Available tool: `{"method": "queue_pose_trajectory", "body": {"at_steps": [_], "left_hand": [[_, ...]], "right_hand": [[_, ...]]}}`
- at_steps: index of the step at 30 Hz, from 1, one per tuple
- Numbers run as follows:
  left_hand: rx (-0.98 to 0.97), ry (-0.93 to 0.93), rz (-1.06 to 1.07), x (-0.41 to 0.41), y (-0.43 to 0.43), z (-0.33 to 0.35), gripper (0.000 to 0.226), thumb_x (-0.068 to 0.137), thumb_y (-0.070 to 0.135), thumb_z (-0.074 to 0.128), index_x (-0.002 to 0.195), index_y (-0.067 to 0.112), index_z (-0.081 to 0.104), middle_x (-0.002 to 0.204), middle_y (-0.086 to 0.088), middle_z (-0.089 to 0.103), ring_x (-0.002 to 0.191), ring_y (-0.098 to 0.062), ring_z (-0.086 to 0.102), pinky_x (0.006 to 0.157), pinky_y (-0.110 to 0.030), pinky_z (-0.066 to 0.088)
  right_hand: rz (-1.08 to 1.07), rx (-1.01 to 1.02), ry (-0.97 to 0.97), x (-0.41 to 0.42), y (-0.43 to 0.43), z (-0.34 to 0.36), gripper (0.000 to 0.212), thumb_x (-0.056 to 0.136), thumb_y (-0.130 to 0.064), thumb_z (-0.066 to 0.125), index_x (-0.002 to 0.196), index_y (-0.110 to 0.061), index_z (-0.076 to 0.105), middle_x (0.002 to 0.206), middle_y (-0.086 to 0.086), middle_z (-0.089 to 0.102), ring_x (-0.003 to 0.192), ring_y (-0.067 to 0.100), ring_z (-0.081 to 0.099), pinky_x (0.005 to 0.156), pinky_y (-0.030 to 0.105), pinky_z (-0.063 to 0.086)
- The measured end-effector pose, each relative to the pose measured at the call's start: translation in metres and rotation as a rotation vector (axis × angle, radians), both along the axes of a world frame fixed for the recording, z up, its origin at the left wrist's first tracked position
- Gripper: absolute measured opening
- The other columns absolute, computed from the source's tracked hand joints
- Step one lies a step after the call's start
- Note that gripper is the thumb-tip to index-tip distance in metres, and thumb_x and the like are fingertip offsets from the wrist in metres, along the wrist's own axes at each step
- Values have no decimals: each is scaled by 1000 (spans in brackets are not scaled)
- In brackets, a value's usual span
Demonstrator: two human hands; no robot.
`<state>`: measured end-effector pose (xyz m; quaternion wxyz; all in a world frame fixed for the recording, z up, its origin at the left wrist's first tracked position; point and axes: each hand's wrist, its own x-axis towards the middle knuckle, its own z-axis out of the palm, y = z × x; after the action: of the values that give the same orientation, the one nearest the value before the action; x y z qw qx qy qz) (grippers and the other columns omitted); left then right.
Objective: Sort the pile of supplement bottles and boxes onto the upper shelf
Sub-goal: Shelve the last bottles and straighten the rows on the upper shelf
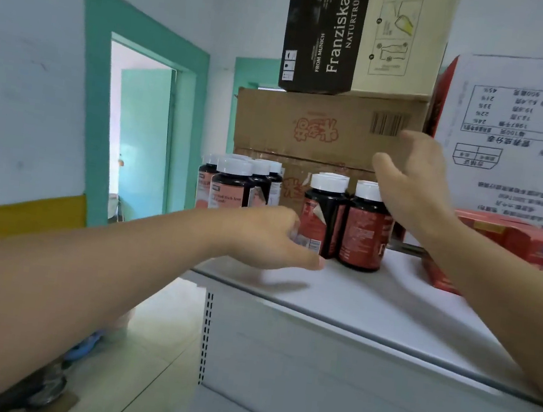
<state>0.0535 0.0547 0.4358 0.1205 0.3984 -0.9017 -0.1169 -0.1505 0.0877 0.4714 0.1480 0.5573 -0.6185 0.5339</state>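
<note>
On the white upper shelf (370, 308), before stacked cartons (322, 126), aligning red-labelled bottles (344, 219): left hand (269, 236) loosely curled beside the nearer one, right hand (411, 182) spread open by the caps, holding nothing; next, probably nudging them level with the pink-labelled group (235, 183).

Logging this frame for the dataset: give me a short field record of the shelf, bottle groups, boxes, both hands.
surface: white upper shelf
left group: dark white-capped bottles with pink labels, clustered at the shelf's left end
right group: dark white-capped bottles with red labels, two in front, more caps behind
boxes: red cardboard boxes on the right; brown carton behind, black Franziskaner carton on it
left hand: fingers at the nearest red-label bottle, grip unclear
right hand: open, raised by the red-label caps, holding nothing
</note>
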Motion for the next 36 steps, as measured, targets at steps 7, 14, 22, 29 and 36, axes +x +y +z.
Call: {"method": "queue_pose_trajectory", "body": {"at_steps": [7, 14, 22, 29, 36], "left_hand": [[-175, -234, 14, 74, 1, 16, 62, 95, 60, 39, 83, 4, 61, 84, -15, 60, 70, -26, 53, 68, -35, 45], [-203, -312, 220, 136, -61, 22, 62, 82, 78, 42, 74, 16, 49, 67, 0, 43, 60, -18, 39, 60, -28, 33], [161, 234, -58, 145, -155, 7, 141, 34, 86, 73, 148, 38, 6, 116, 43, 40, 89, 28, 50, 71, -1, 38], [333, 538, -327, 113, -213, -20, 160, 26, 72, 86, 154, 32, -1, 151, 11, 39, 137, -10, 41, 116, -41, 31], [410, 692, -518, 95, -232, -27, 137, 34, 67, 88, 147, 36, 17, 134, 16, 58, 121, -1, 57, 98, -24, 45]], "right_hand": [[61, 106, 179, 55, -2, 30, 54, 91, -35, 50, 141, -17, 43, 141, 3, 48, 125, 18, 46, 97, 30, 35], [190, 241, 23, 114, -46, 32, 46, 94, -36, 48, 133, -11, 52, 123, 8, 61, 110, 27, 58, 80, 29, 43], [429, 281, -508, 130, -111, 8, 74, 85, -62, 44, 148, -26, 31, 155, -2, 33, 139, 18, 31, 107, 41, 22], [543, 162, -553, 122, -114, -31, 99, 54, -83, 49, 142, -41, 35, 147, -18, 37, 139, 7, 29, 119, 46, 17], [556, 228, -320, 129, -112, -46, 97, 52, -78, 64, 139, -45, 37, 130, -28, 47, 117, -17, 47, 90, 7, 43]]}}
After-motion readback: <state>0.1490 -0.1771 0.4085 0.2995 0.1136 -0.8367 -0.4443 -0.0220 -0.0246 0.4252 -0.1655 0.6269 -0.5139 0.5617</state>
